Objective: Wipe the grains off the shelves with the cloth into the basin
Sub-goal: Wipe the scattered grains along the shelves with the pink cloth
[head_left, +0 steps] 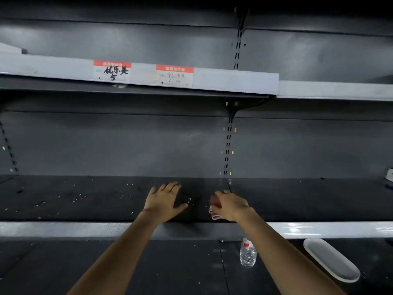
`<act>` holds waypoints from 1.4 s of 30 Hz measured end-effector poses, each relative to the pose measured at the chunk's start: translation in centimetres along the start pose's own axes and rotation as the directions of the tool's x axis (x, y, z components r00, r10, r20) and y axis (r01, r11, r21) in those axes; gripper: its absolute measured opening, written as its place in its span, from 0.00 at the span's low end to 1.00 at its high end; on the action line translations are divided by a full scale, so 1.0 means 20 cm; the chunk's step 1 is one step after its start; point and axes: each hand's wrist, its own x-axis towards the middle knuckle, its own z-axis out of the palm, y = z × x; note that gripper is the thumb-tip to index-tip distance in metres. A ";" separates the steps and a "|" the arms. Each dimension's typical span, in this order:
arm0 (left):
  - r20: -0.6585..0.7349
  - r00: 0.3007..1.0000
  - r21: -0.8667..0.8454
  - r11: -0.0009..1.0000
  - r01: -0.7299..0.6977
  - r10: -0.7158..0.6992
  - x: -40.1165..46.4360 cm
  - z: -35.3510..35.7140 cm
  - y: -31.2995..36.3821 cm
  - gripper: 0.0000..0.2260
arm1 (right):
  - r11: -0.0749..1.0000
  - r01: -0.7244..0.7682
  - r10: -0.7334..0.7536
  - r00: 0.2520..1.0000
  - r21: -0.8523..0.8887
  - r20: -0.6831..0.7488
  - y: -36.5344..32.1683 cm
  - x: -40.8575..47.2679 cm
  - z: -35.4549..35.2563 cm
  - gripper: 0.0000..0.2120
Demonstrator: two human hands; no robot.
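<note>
1. Grains (78, 196), pale specks, strewn over dark middle shelf (85, 209), 9 o'clock of hands; few more between hands.
2. Left hand (164, 200) flat on shelf, fingers spread, holding nothing.
3. Right hand (230, 206) curled round pinkish cloth (214, 213), bunched, near front lip; grip detail blurred, probably thumb-and-finger clasp.
4. Basin (331, 259), white, oblong, lower shelf, 4 o'clock of right hand.
5. Risk: basin well off-line; grains swept over lip likely miss, land beside water bottle (247, 254).
</note>
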 end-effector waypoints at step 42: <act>0.021 0.972 -0.234 0.944 0.231 -0.233 0.08 0.22 -0.07 0.29 | 0.765 0.128 0.175 0.902 0.632 -0.395 -0.10 0.26 0.08 0.17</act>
